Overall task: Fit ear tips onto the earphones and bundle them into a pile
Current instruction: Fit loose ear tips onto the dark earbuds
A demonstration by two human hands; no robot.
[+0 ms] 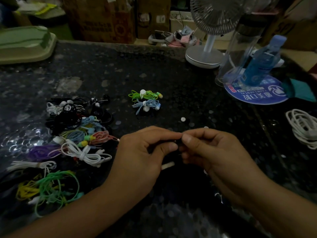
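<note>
— How do we have our hands?

— Low in the centre of the frame, our left hand [145,148] and right hand [205,148] meet fingertip to fingertip, both pinching a small dark earphone [178,142] between them.

— How does it look?

— Nearly hidden, black; too dark to tell more. A loose white ear tip [183,119] lies just above our hands, and two tied bundles [145,101] sit further up.

Dark item [179,143] between pinching fingers [173,146] indiscernible.

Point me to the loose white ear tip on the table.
In the head view, the loose white ear tip lies on the dark table, right of centre, just beyond the hands and below-right of the blue earphone bundle.
</note>
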